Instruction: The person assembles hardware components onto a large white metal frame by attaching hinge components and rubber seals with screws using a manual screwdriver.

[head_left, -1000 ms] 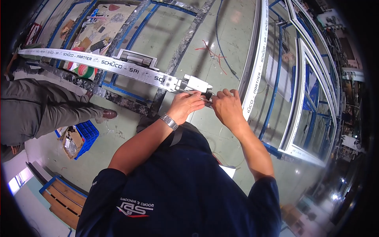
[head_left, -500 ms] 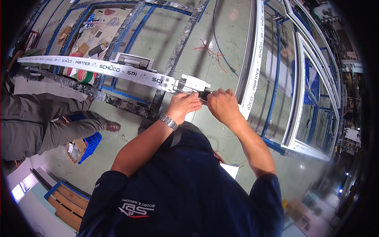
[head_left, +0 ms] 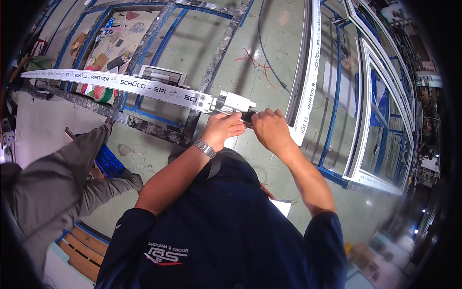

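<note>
A long window or door frame profile point(head_left: 137, 86) with printed protective film lies across a workbench. At its right end is a white block-shaped hinge point(head_left: 237, 100) with a dark part point(head_left: 247, 116) just below. My left hand point(head_left: 222, 130), wearing a metal watch, is at the hinge's lower side. Its thumb and straight fingers close around the hinge's lower edge. From the right, my right hand point(head_left: 270, 127) curls its fingers closed against the dark part. Whatever is inside that grip is hidden by the fingers.
Another filmed profile point(head_left: 310, 82) stands close to my right hand. White frames point(head_left: 361, 159) rest on blue racks farther right. At the left, a person in grey trousers point(head_left: 62, 180) is near the bench and a blue crate point(head_left: 109, 160). Red strips point(head_left: 257, 65) lie on the floor.
The person at the left has shifted, the legs now lower in view, with more floor showing beside the bench. My hands stay at the hinge with hardly any movement.
</note>
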A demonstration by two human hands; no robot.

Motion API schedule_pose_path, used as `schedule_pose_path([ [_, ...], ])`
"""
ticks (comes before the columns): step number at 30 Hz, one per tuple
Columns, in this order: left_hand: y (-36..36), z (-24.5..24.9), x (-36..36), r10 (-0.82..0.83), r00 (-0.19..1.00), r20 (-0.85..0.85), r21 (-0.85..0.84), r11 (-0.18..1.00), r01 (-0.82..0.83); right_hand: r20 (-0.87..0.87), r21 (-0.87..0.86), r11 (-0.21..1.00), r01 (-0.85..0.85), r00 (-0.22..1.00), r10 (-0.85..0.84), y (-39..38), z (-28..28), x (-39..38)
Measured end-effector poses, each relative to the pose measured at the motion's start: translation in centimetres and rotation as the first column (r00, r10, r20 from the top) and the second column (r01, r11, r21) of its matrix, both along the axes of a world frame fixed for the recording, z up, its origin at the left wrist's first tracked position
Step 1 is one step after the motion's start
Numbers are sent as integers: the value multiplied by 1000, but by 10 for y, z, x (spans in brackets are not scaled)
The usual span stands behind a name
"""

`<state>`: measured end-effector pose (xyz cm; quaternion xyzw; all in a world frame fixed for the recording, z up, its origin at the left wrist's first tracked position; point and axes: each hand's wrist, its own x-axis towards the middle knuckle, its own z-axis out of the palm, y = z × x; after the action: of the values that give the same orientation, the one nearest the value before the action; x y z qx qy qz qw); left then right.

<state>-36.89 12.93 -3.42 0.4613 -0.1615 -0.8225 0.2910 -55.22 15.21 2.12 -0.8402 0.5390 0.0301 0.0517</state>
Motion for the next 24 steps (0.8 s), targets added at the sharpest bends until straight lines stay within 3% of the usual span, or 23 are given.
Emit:
schedule_pose_path([
  [8,-3,-14,5,39,966,-255,-50,997,-54,-11,9,1000,-2,1000,2,-4,8,1],
  [14,-1,-8,3,-8,999,-51,8,1000,8,34,-13,999,35,999,-35,-2,3,5],
  [20,-4,-14,4,-6,985,-174,-59,998,-4,-14,48,997,56,998,-56,1,9,3],
  [24,-4,-13,3,17,984,-175,-36,999,-24,21,-3,999,54,998,-54,-3,2,1],
])
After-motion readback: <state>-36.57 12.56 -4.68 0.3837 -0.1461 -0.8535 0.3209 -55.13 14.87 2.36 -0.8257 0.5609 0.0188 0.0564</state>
